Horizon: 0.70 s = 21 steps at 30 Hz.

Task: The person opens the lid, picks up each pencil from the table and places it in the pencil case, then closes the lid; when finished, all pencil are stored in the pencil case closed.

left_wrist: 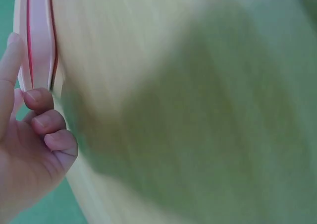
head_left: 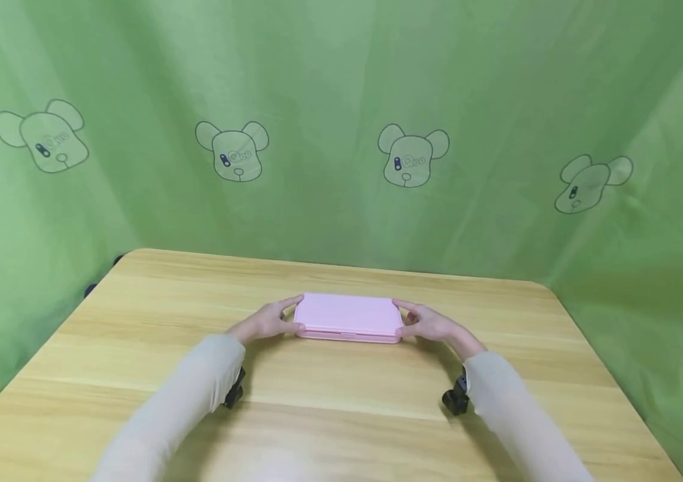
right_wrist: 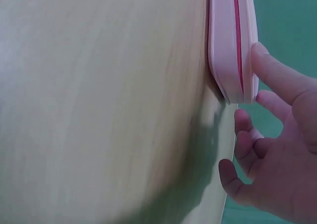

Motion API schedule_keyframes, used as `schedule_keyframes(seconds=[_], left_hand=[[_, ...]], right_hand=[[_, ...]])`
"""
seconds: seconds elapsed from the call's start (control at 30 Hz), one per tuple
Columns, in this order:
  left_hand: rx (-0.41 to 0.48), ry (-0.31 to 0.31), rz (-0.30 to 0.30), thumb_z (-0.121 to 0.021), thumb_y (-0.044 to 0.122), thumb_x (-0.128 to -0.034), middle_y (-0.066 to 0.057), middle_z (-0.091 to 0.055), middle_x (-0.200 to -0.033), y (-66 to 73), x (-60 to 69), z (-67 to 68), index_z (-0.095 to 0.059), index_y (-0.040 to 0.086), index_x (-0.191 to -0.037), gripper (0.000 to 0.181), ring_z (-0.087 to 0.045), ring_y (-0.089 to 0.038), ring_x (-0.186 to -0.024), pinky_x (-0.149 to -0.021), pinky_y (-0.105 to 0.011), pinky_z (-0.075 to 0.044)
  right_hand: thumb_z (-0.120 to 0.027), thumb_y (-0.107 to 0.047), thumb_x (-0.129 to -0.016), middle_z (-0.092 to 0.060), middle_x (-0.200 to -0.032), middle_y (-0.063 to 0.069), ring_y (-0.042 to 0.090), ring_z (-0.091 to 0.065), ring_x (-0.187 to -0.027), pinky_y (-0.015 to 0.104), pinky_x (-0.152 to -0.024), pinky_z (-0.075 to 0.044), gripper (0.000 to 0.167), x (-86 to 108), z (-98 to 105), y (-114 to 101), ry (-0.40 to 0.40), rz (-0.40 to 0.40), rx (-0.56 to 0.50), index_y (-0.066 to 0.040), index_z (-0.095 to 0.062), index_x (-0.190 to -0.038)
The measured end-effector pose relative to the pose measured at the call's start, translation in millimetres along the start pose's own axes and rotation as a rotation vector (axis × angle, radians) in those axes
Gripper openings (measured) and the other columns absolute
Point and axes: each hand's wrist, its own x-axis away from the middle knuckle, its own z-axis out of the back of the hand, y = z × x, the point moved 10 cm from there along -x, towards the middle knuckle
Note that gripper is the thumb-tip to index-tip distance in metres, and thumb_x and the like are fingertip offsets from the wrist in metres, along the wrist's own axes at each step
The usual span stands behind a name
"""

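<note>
A flat pink case [head_left: 347, 313] with rounded corners lies on the wooden table, its long side facing me. A small clasp tab [head_left: 348, 334] shows at the middle of its front edge. At the left end my left hand [head_left: 269, 320] holds it, thumb at the front corner and index finger at the back one. My right hand [head_left: 430, 323] grips the opposite end the same way. Both wrist views show a thin red line along the seam of the case [left_wrist: 40, 35], and the remaining fingers of each hand curl beside its end. The lid [right_wrist: 247, 30] lies down over the base; whether it is latched I cannot tell.
The light wooden table [head_left: 341, 428] has rounded far corners. Green curtains [head_left: 317, 67] printed with bear heads hang behind it and at both sides. Dark wrist cameras [head_left: 456, 396] sit under both sleeves.
</note>
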Motion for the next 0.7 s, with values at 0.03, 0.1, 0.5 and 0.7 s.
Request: schedule_keyframes(seconds=[0.03, 0.1, 0.5, 0.7], left_hand=[[-0.006, -0.006, -0.007, -0.07, 0.033, -0.0789, -0.026, -0.04, -0.136, 0.8, -0.1, 0.4, -0.03, 0.007, -0.142, 0.079, -0.04, -0.036, -0.123, -0.106, -0.047, -0.029], [-0.041, -0.015, -0.04, -0.069, 0.04, -0.0784, -0.024, -0.032, -0.141, 2.1, -1.2, 1.2, -0.031, 0.01, -0.142, 0.08, -0.03, -0.039, -0.13, -0.108, -0.047, -0.026], [-0.248, -0.041, 0.081, -0.066, 0.035, -0.0817, -0.017, -0.033, -0.143, 7.8, -5.0, -0.7, -0.029, 0.013, -0.143, 0.075, -0.033, -0.033, -0.13, -0.107, -0.044, -0.028], [-0.333, -0.037, 0.103, -0.067, 0.039, -0.0796, -0.019, -0.037, -0.14, 11.6, -6.0, 3.1, -0.03, 0.015, -0.143, 0.077, -0.039, -0.036, -0.126, -0.102, -0.049, -0.034]], right_hand=[[-0.068, -0.013, -0.08, -0.047, -0.083, 0.012, 0.019, -0.041, -0.075, 0.026, -0.062, -0.037, 0.074, 0.4, 0, 0, 0.0, -0.002, -0.003, 0.008, -0.026, -0.138], [-0.068, -0.014, -0.08, -0.046, -0.082, 0.011, 0.019, -0.041, -0.074, 0.025, -0.062, -0.038, 0.074, 1.5, 0, 2, 0.006, -0.009, -0.002, 0.007, -0.026, -0.138], [-0.065, -0.018, -0.083, -0.047, -0.076, 0.009, 0.016, -0.043, -0.065, 0.027, -0.057, -0.04, 0.072, 6.2, 3, 3, 0.027, -0.045, 0.09, 0.002, -0.027, -0.14], [-0.063, -0.016, -0.085, -0.044, -0.071, 0.007, 0.016, -0.041, -0.063, 0.027, -0.056, -0.038, 0.069, 6.2, 1, 4, 0.038, -0.083, 0.121, 0.0, -0.026, -0.141]])
